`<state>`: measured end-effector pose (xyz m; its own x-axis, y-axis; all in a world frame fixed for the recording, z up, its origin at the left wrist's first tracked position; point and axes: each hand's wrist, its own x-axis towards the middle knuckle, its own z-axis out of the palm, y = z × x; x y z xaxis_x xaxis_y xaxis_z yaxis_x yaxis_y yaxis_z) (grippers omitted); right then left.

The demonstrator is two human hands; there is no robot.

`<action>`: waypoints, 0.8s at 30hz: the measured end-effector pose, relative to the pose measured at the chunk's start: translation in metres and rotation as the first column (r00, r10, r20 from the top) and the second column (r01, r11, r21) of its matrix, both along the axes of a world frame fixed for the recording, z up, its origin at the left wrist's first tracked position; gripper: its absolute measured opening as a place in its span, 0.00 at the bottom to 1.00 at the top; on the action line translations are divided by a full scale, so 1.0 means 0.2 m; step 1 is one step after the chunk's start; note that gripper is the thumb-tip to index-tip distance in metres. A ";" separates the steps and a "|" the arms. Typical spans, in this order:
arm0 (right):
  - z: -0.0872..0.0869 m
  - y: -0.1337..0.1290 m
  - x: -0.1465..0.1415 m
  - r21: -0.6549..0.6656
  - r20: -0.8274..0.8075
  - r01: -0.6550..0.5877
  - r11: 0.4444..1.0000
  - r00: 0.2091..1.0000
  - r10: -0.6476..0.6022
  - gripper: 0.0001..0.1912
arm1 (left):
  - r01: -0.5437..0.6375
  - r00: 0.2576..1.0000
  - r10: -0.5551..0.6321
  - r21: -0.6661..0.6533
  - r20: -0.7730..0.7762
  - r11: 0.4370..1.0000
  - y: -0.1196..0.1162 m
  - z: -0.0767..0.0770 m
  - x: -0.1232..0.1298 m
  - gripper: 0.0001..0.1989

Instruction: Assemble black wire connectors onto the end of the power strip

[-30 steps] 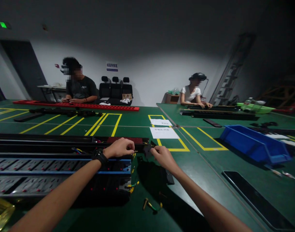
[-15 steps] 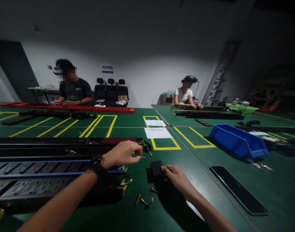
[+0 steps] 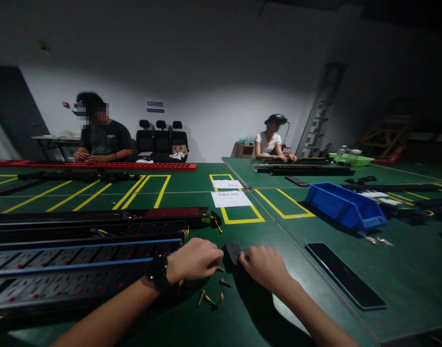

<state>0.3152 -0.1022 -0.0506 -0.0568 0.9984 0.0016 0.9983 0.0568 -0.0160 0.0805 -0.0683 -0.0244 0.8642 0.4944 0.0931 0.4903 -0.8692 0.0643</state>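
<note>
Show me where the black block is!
The black block is in the head view's lower middle, slightly right, between the left hand and the right hand.

A matte black block (image 3: 231,253) sits near small brass-coloured screws (image 3: 225,283).

Shows matt, plastic-looking black on the block (image 3: 231,252) — brassy metal on the bolts (image 3: 225,283), smooth plastic on the bin (image 3: 334,207), glossy glass on the phone (image 3: 345,275).
</note>
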 end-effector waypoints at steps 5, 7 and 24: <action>0.14 0.23 -0.07 0.108 -0.076 -0.055 0.993 0.995 0.064 0.19 | -0.114 0.984 0.119 -0.048 0.130 0.992 0.08 0.11 -0.12 0.04; 0.15 0.34 -0.15 0.164 -0.134 -0.085 0.983 0.985 0.107 0.16 | -0.204 0.954 0.213 -0.062 0.213 0.977 0.15 0.14 -0.21 0.07; -0.01 0.61 -0.13 0.153 -0.036 -0.225 0.962 0.972 0.233 0.15 | -0.450 0.860 0.450 -0.057 0.240 0.891 0.26 0.05 -0.35 0.12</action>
<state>0.2895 0.0195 -0.0532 -0.2800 0.9472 0.1563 0.9561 0.2898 -0.0431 0.0104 -0.0163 -0.0147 0.4983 0.8241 0.2694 0.7978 -0.5575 0.2297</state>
